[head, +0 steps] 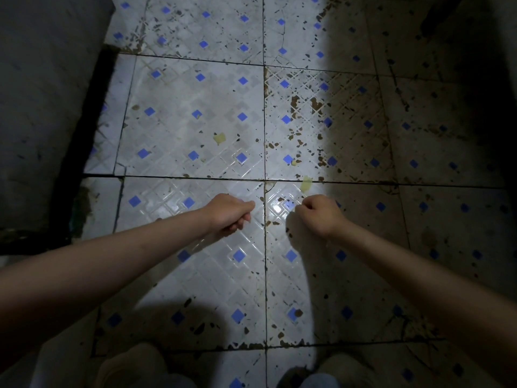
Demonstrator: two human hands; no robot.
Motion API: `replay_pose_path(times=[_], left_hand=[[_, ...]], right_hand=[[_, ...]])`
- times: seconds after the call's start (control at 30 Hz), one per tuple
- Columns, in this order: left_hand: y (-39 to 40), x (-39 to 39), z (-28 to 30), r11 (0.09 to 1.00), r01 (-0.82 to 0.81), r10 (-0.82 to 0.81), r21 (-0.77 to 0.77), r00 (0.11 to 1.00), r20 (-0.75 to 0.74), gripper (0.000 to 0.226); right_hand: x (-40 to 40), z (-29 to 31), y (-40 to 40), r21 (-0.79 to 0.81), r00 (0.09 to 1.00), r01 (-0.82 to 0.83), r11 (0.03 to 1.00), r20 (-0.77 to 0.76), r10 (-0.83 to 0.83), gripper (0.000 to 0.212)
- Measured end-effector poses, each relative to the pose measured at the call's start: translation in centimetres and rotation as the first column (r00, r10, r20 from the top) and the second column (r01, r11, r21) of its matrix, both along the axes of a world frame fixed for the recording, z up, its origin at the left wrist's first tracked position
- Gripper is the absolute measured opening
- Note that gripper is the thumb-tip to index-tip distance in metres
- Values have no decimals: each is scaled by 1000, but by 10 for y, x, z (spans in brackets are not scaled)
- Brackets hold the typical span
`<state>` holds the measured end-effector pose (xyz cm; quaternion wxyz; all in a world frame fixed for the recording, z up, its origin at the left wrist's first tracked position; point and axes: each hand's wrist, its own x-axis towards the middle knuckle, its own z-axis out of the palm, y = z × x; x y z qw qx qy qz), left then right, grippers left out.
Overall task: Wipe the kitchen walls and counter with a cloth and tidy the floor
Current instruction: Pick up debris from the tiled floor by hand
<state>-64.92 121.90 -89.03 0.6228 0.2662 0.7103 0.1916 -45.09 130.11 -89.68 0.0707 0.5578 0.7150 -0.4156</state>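
I look straight down at a white tiled floor (195, 130) with small blue squares, speckled with brown dirt, heaviest on the right. My left hand (228, 212) and my right hand (319, 215) reach out over the floor, both curled into loose fists, and I see nothing in either. A yellowish scrap (220, 138) lies on a middle tile. Another pale scrap (306, 184) lies just beyond my right hand, and a smaller one (293, 163) sits farther out. No cloth is in view.
A dark grey wall (42, 107) with a black base strip (84, 141) borders the left side. The right side of the floor lies in deep shadow. My two light shoes (134, 365) (344, 368) stand at the bottom edge.
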Motion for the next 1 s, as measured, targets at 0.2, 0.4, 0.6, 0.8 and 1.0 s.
replay_pose_path(times=[0.2, 0.4, 0.6, 0.8, 1.0], left_hand=[[1, -8, -4, 996, -82, 85, 46, 994, -69, 18], [0, -10, -12, 989, -56, 74, 135, 988, -133, 21], [-3, -11, -13, 921, 294, -162, 256, 885, -436, 15], [0, -5, -15, 739, 622, -378, 258, 701, -605, 18], [8, -1, -16, 664, 730, -481, 162, 582, -656, 12]], right_hand=[[0, -4, 0, -4, 1000, 14, 1000, -9, -14, 26], [0, -3, 1, -64, 997, 42, 997, -62, -46, 27], [-2, -1, 1, -65, 994, 60, 996, -87, -65, 24], [-1, -1, -1, -56, 995, 50, 997, -83, -55, 3], [0, -2, -1, -40, 995, 71, 997, -71, -74, 7]])
